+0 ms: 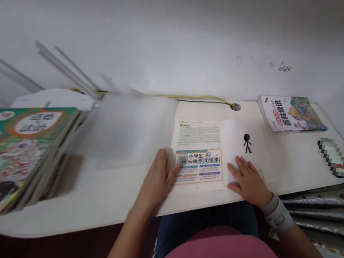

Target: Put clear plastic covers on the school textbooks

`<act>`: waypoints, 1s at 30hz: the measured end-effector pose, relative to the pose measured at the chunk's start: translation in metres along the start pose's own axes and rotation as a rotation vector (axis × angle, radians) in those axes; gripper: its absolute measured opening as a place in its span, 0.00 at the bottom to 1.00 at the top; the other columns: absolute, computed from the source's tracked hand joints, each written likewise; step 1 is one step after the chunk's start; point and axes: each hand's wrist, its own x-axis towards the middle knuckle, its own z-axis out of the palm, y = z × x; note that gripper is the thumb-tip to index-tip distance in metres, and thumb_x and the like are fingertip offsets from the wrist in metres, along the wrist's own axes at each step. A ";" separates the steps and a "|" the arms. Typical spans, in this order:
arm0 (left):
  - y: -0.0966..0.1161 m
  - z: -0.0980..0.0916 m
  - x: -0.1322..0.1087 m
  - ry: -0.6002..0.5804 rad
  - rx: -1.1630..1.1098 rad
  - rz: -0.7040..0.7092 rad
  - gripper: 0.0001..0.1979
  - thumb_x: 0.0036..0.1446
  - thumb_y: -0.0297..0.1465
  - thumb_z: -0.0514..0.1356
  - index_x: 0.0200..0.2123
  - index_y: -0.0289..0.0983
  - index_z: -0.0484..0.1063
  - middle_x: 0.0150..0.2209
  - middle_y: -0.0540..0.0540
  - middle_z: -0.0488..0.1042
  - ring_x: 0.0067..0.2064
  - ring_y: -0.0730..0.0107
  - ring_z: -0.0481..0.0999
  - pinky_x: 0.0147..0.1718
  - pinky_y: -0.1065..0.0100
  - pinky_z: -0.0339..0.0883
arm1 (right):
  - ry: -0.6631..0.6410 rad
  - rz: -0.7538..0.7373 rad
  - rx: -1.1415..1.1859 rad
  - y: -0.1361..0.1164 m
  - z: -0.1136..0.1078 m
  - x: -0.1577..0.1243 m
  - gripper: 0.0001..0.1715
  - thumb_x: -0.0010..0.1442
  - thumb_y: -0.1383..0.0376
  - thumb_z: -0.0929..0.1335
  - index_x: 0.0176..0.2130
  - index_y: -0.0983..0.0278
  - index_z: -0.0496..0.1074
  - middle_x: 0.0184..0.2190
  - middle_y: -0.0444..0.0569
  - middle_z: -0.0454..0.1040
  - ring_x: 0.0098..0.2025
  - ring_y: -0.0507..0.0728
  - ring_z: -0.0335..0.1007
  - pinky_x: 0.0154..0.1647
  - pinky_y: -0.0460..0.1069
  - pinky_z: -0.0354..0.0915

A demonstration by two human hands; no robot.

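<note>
From my remote seat I watch the open book (203,141) lying on the white desk (108,193), near its front edge and right in front of the wearer; I see the left hand (157,181) along the book's left edge, thumb on the printed page and apart from the fingers; I have the right hand (250,182) palm down on the white page (235,142), below its black stick figure (247,143), fingers loosely spread; a blurred translucent sheet (128,132) lies left of the book, between it and a book stack (12,155); I make out a magazine (293,115) at the back right.
</note>
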 end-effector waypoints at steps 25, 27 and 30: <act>0.175 -0.046 0.041 -0.274 -1.371 0.005 0.17 0.50 0.42 0.63 0.29 0.38 0.59 0.50 0.45 0.70 0.50 0.58 0.73 0.46 0.57 0.67 | 0.277 0.371 1.749 0.019 -0.075 0.037 0.41 0.56 0.35 0.53 0.59 0.53 0.60 0.56 0.50 0.69 0.56 0.61 0.66 0.53 0.61 0.64; 0.161 -0.044 0.041 -0.218 -1.267 0.011 0.16 0.51 0.42 0.62 0.29 0.38 0.61 0.48 0.45 0.71 0.46 0.62 0.75 0.43 0.60 0.69 | 0.305 0.514 1.807 0.041 -0.075 0.029 0.42 0.55 0.35 0.53 0.55 0.56 0.65 0.50 0.50 0.74 0.54 0.62 0.68 0.51 0.60 0.67; 0.104 -0.054 0.034 -0.059 -0.912 -0.013 0.14 0.51 0.43 0.60 0.28 0.37 0.66 0.32 0.49 0.73 0.35 0.69 0.74 0.37 0.65 0.68 | 0.268 0.695 1.786 0.071 -0.058 0.010 0.35 0.56 0.39 0.59 0.50 0.59 0.70 0.42 0.51 0.78 0.48 0.63 0.73 0.46 0.59 0.70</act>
